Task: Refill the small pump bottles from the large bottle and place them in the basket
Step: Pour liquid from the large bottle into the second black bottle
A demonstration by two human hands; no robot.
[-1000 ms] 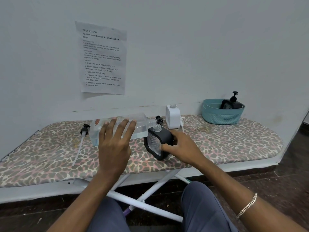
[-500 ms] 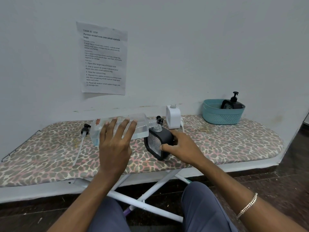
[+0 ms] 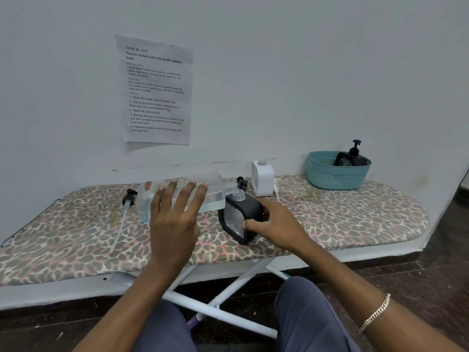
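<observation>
2 hands busy: left hand (image 3: 175,224) grips the large clear plastic bottle (image 3: 215,191) sideways, right hand (image 3: 276,224) clamps the small black square bottle (image 3: 250,208); keep necks aligned, pour slowly.

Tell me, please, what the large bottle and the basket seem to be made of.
The large bottle looks like clear, glossy plastic: it is see-through, with soft highlights. The basket appears to be matte teal plastic, moulded in a perforated weave, though that is a guess.

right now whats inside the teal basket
One black pump bottle sits in the basket, its pump head poking above the rim. The basket wall hides its lower half and anything else on the bottom.
</observation>
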